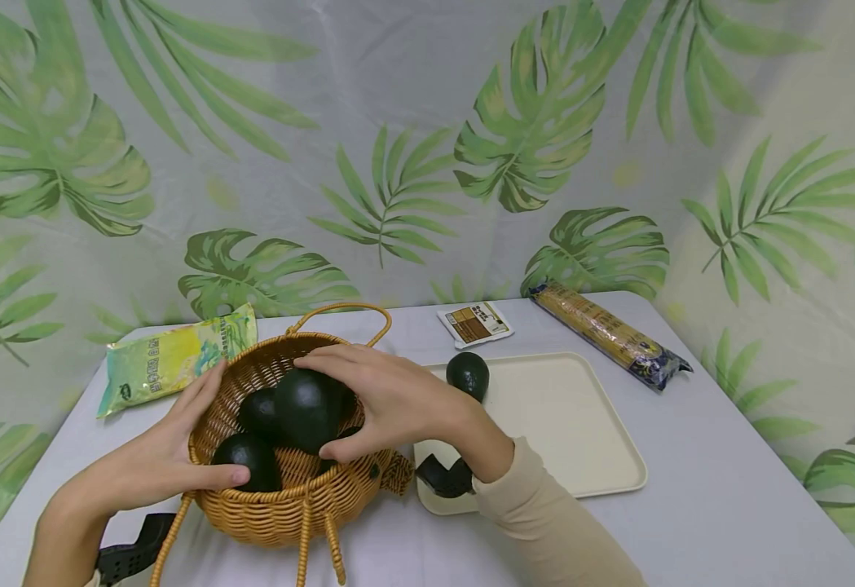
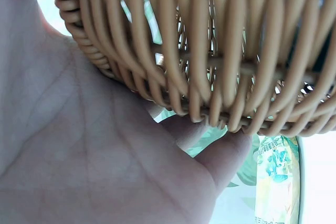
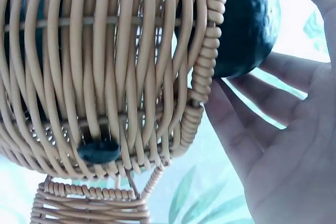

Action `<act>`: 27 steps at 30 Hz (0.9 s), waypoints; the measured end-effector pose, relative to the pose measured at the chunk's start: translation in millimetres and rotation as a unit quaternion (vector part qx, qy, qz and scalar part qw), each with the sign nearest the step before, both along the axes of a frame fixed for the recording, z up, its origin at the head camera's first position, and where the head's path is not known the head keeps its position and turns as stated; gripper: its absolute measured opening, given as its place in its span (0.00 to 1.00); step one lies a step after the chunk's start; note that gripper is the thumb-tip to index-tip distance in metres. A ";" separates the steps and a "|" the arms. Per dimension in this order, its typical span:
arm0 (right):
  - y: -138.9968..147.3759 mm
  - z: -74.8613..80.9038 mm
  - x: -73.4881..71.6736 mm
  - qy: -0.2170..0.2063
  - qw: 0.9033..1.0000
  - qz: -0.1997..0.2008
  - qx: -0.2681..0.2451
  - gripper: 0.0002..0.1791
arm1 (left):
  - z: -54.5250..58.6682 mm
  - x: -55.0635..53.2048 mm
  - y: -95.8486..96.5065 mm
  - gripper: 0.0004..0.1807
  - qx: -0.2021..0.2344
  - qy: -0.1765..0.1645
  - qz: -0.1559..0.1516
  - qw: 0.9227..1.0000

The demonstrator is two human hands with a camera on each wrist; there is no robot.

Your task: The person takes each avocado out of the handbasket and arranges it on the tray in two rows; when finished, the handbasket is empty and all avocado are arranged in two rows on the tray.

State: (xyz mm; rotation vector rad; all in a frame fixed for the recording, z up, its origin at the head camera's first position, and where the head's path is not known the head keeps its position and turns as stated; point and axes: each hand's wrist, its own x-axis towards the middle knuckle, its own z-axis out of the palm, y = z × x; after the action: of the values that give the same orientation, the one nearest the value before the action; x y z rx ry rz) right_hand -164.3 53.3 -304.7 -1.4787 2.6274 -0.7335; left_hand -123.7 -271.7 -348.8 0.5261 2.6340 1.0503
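Observation:
A wicker basket (image 1: 280, 522) stands at the near left of the table, with several dark green avocados (image 1: 247, 463) in it. My left hand (image 1: 141, 461) grips its left side, thumb over the rim; in the left wrist view the fingers lie against the outer weave (image 2: 199, 40). Between the thumb and fingers of my right hand (image 1: 412, 399) is an avocado (image 1: 308, 410), held at the basket's opening. The right wrist view has this avocado (image 3: 247, 24) beside the coiled rim, partly hidden by the basket. One more avocado (image 1: 467, 375) lies at the tray's far left corner.
Right of the basket lies a cream tray (image 1: 559, 432). A green and yellow packet (image 1: 170, 363) rests behind the basket to the left. Toward the back are a small brown and white packet (image 1: 475, 324) and a long pasta-like package (image 1: 610, 334). A leaf-print cloth hangs behind.

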 end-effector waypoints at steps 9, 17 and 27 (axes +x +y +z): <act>12.3 -3.3 0.0 -0.010 0.999 -0.009 -0.046 0.49 | 0.7 -0.6 -0.5 0.68 0.000 -0.002 0.000 1.000; 25.1 -3.1 2.3 -0.009 0.998 -0.019 -0.067 0.50 | -0.7 -0.5 -0.2 0.69 -0.012 0.006 0.001 1.000; 41.1 -6.9 0.8 -0.028 0.996 -0.027 -0.083 0.50 | 1.6 -0.9 -0.2 0.68 -0.013 0.003 0.003 1.000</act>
State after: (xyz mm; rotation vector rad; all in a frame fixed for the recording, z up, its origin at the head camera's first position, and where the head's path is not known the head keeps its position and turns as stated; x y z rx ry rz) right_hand -163.4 94.4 -311.6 -1.4066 2.6309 -1.0056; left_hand -124.6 -271.9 -347.2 0.5161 2.6531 1.0166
